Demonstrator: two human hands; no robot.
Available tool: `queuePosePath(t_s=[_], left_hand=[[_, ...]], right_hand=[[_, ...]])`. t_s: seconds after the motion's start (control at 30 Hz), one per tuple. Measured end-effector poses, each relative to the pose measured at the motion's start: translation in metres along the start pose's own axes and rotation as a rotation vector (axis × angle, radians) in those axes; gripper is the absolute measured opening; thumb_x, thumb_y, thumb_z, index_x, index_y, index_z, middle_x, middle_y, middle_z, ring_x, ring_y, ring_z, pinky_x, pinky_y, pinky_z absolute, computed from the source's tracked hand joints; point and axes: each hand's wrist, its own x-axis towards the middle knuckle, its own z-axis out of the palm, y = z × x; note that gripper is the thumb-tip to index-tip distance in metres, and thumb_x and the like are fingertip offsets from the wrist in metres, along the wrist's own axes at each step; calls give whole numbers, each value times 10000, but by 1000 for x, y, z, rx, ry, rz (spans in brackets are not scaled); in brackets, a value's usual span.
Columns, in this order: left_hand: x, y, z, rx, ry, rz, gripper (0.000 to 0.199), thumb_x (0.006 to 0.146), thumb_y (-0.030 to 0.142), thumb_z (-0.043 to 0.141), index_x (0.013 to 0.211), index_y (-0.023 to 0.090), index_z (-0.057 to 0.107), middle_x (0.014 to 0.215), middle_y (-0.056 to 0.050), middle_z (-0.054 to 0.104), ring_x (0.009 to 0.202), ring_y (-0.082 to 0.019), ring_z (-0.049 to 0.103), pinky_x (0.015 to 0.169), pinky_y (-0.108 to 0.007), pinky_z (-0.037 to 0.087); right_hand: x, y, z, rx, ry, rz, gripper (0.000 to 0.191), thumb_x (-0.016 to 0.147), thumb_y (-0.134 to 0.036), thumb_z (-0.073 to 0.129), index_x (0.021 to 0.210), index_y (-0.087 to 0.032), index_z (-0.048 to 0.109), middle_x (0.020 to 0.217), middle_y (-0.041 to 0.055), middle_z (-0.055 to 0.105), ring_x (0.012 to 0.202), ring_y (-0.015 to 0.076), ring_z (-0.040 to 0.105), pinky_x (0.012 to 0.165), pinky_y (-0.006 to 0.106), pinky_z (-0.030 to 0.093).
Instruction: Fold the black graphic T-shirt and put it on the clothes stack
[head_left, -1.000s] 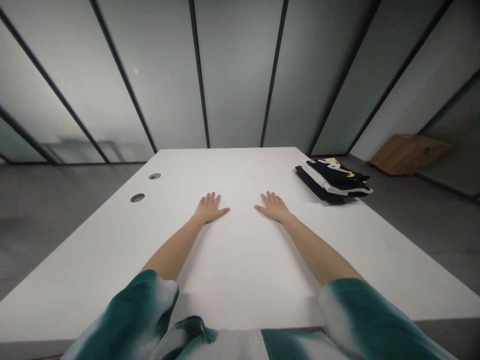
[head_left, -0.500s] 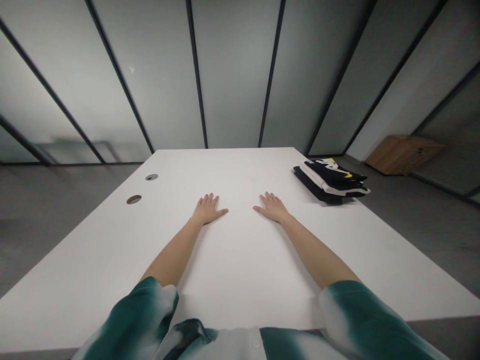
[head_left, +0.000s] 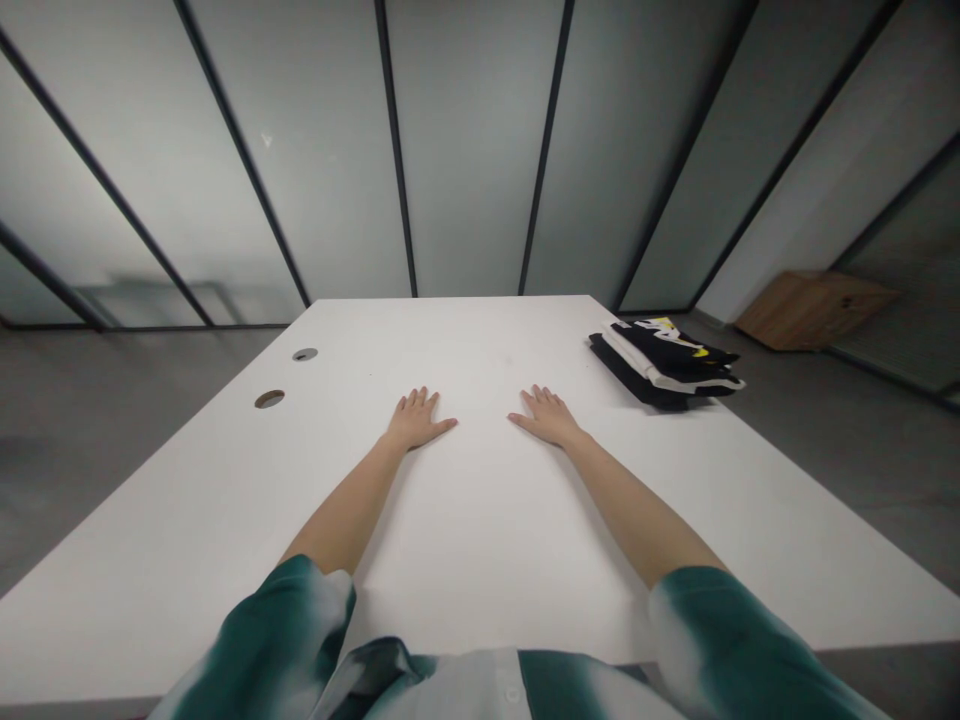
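Note:
My left hand (head_left: 415, 420) lies flat on the white table (head_left: 480, 520), palm down, with its fingers spread and nothing in it. Level with it, my right hand (head_left: 549, 416) rests in the same way, thumb pointing inward, also holding nothing. A gap of bare tabletop separates the two thumbs. To the right of my right hand, near the table's right edge, sits a stack of folded clothes (head_left: 667, 360), black and white with yellow marks on top. Neither hand touches it.
Two round holes, one greyish (head_left: 305, 355) and one brown-rimmed (head_left: 269, 399), are at the table's left side. A wooden cabinet (head_left: 814, 310) stands on the floor at the right. Frosted glass panels (head_left: 472, 150) with dark frames rise behind the table.

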Motion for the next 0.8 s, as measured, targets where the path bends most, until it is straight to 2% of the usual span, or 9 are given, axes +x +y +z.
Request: queuePosePath(t_s=[0.47,0.8], left_hand=[[2,-3,3,-13,60,9,847,884,753,300,1528,204,344,1630,-120,242,1502,-313,217,1202,-441,194],[0,-1,-2,-24,53,14,814,898,726,329,1515,195,363,1627,-127,253,1496,-303,239,1197,-430,201]], right_hand=[[3,7,4,9,37,-27,865,899,-757,292,1537,-174,355,1628,148,242,1496,331,208,1199,445,176],[1,9,2,9,51,-34,823,917,-724,310,1525,-173,382,1622,139,261,1489,325,234,1195,434,194]])
